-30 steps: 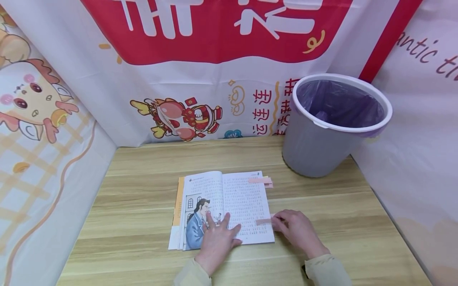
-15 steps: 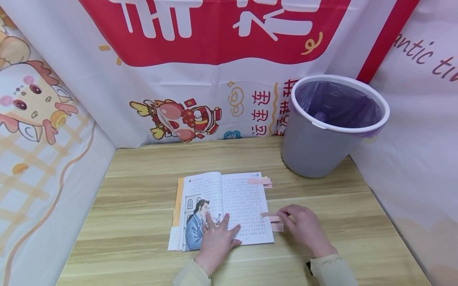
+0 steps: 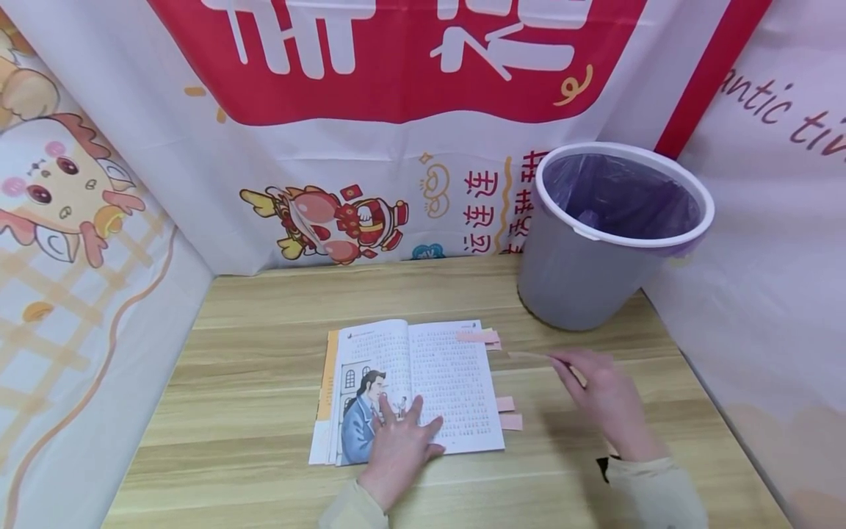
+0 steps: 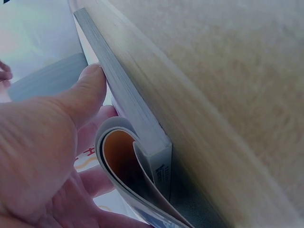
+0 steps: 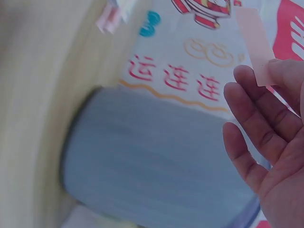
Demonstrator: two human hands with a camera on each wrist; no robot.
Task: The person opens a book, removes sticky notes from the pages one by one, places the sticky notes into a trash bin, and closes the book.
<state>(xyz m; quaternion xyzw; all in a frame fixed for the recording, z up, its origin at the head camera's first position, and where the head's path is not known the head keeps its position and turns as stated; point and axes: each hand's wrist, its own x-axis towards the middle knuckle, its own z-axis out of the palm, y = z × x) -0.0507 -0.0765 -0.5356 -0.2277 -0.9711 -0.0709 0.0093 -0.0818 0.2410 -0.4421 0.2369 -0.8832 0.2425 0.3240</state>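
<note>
An open book (image 3: 456, 382) lies on the wooden table, its left page showing a drawing of a man in a blue jacket. My left hand (image 3: 399, 452) rests spread across the lower middle of the pages, holding them flat; in the left wrist view its thumb (image 4: 90, 85) lies by the book's lower edge. To the right of the book, above the table, my right hand (image 3: 604, 393) pinches a thin pink paper strip (image 5: 255, 45) between thumb and finger. Other pink sticky tabs (image 3: 510, 422) stick out from the book's right edge, some low and some near the top.
A grey trash bin (image 3: 568, 279) with a purple liner stands at the back right of the table (image 3: 264, 316). Printed cloth (image 3: 370, 139) hangs behind the table and along both sides.
My right hand has pulled the pink strip off the right page and carried it up and to the right, away from the book. The left hand has stayed in place.
</note>
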